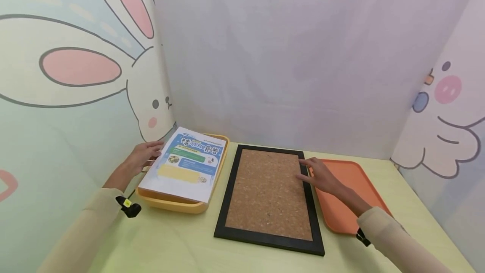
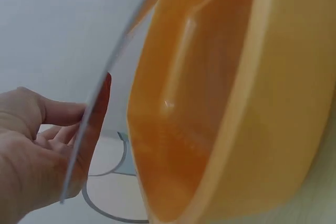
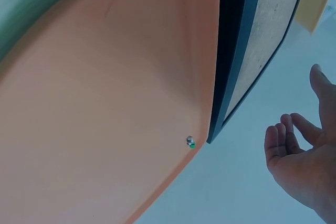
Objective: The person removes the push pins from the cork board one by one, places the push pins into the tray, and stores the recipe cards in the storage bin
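Observation:
With thumb and fingers on either side of its left edge, my left hand (image 1: 138,160) pinches a printed sheet (image 1: 185,167). Blue, green and yellow blocks and Chinese lettering mark the sheet's face. Beneath it is a yellow plastic bin (image 1: 170,206), whose inside shows below the raised sheet in the left wrist view. A cork board (image 1: 269,193) in a black frame lies flat in the middle of the table. My right hand (image 1: 323,177) hovers over the board's right edge, fingers spread and slightly bent, holding nothing.
An orange tray (image 1: 341,210) lies right of the board, partly under my right forearm. Small shiny pins (image 3: 190,141), silver and green, sit in its corner. White and cartoon-printed curtains (image 1: 280,66) enclose the pale yellow-green table (image 1: 182,247).

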